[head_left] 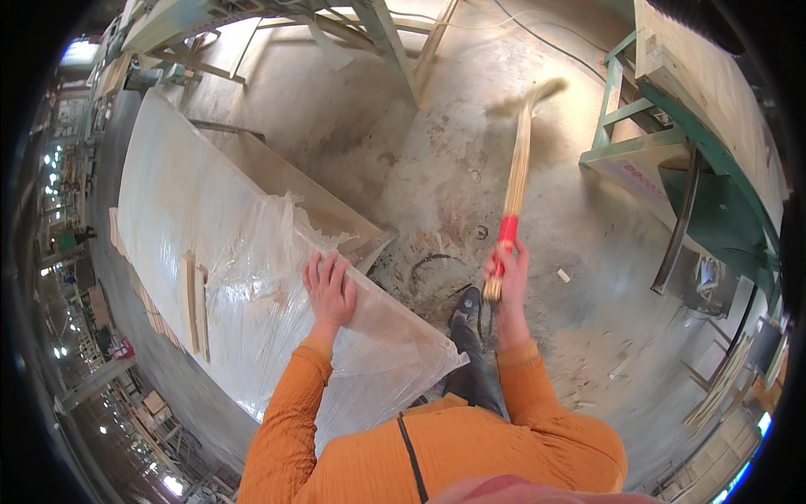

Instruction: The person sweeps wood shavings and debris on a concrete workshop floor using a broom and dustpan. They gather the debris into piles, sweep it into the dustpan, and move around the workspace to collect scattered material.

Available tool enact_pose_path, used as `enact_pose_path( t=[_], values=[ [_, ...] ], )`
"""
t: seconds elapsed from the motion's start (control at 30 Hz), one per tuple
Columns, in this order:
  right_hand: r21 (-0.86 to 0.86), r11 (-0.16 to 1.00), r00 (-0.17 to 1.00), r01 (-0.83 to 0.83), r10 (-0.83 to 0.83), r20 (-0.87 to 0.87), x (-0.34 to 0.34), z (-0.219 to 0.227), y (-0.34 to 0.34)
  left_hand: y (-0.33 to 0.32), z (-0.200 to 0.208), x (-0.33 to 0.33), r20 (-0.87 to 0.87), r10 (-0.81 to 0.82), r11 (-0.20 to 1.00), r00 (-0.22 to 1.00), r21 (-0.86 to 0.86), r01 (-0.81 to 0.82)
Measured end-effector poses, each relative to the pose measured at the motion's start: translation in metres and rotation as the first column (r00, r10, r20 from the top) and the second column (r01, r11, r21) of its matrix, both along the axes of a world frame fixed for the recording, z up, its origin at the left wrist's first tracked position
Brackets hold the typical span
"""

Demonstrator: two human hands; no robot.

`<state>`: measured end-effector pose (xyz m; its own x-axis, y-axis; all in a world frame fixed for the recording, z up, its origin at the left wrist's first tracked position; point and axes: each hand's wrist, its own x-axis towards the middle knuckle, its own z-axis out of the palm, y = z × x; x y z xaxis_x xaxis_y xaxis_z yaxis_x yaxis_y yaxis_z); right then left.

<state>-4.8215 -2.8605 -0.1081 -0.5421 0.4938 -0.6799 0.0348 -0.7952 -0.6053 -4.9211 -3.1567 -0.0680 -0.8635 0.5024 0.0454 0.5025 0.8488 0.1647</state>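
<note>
My right hand [510, 277] is wrapped round a hand broom [518, 172] made of thin pale stalks, close to its red binding. The broom points away from me, its bushy tip bent to the right and blurred above the floor. My left hand [329, 290] lies with fingers spread on the near right edge of a large flat panel [243, 252] covered in wrinkled clear plastic film. Torn film gathers beside that hand. Two narrow wood strips [194, 307] rest on the film towards the left.
Green metal frames with a wooden top [705, 92] stand at the right, a dark curved bar [682, 223] hanging beside them. Wooden trestle legs [395, 46] stand at the far side. Dust and a small wood chip [563, 275] lie on the concrete floor [420, 185]. My shoe [468, 307] is near the panel's corner.
</note>
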Motion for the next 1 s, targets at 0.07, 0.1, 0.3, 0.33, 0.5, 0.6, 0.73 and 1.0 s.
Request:
enact_pose_path(
  t=[0.07,0.1,0.3,0.33,0.5,0.6,0.73,1.0],
  values=[
    [-0.105,0.994,0.971,0.035,-0.059,-0.233,-0.053,-0.027,0.016,0.000,0.002,0.003,0.006,0.002,1.000,1.000,-0.011,-0.002],
    [-0.144,0.989,0.951,0.021,-0.064,-0.304,-0.086,-0.055,0.027,0.000,0.003,0.003,0.005,0.004,1.000,1.000,-0.020,-0.004],
    [-0.682,0.703,0.810,-0.202,-0.271,-0.520,-0.229,-0.174,0.100,0.008,-0.008,-0.010,0.030,-0.072,0.997,0.997,0.033,0.071],
    [-0.692,0.687,0.866,-0.221,-0.189,-0.463,-0.234,-0.182,0.089,0.004,-0.006,-0.006,0.043,-0.061,0.998,0.997,0.018,0.061],
    [-0.523,0.806,0.961,-0.278,0.235,-0.148,-0.146,-0.204,0.039,0.001,-0.005,-0.003,0.040,-0.037,0.999,0.998,-0.026,0.038],
    [-0.276,0.871,0.912,-0.406,0.406,-0.059,-0.071,-0.182,0.044,0.004,-0.006,-0.004,0.020,-0.033,0.999,0.999,-0.038,0.034],
    [0.030,0.887,0.869,-0.461,0.445,0.215,-0.006,-0.116,0.046,0.003,-0.004,-0.001,-0.013,-0.038,0.999,0.999,-0.013,0.038],
    [-0.016,0.966,0.966,-0.259,0.259,-0.019,-0.081,-0.096,0.009,0.016,-0.002,-0.006,-0.003,-0.071,0.997,0.997,0.004,0.071]
  ],
)
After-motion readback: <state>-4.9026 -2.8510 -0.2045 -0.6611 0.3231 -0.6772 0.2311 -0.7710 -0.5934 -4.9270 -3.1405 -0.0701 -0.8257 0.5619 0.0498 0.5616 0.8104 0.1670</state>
